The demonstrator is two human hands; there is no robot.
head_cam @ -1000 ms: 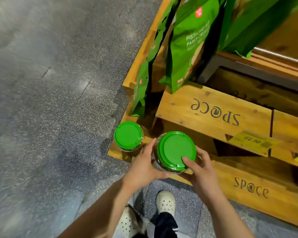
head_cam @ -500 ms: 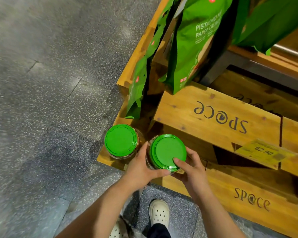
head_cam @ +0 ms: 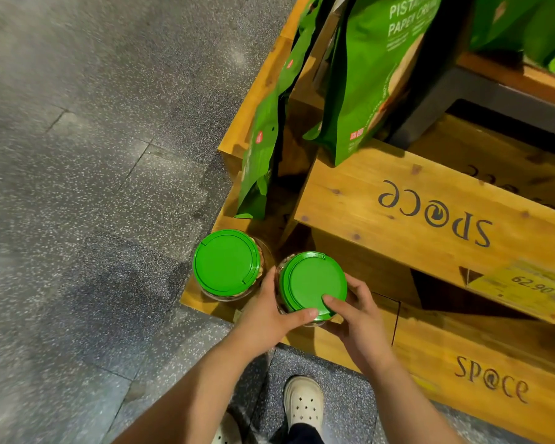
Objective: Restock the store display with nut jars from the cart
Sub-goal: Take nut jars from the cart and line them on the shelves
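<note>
Both hands grip one green-lidded jar (head_cam: 311, 282) on the wooden display's low ledge (head_cam: 199, 299): left hand (head_cam: 266, 318), right hand (head_cam: 354, 318). A second jar (head_cam: 226, 262) stands just left.

Green snack bags (head_cam: 370, 75), yellow price tag (head_cam: 526, 288), white shoe (head_cam: 303, 403).

The upper crate board (head_cam: 430, 216) reads "sp@ce" inverted; below it, the lower board (head_cam: 491, 379) repeats it. Right, a yellow price tag (head_cam: 526, 290) reads "62.90". Above, a green bag (head_cam: 375, 75) reads "PISTA… PAPER CRU…".
</note>
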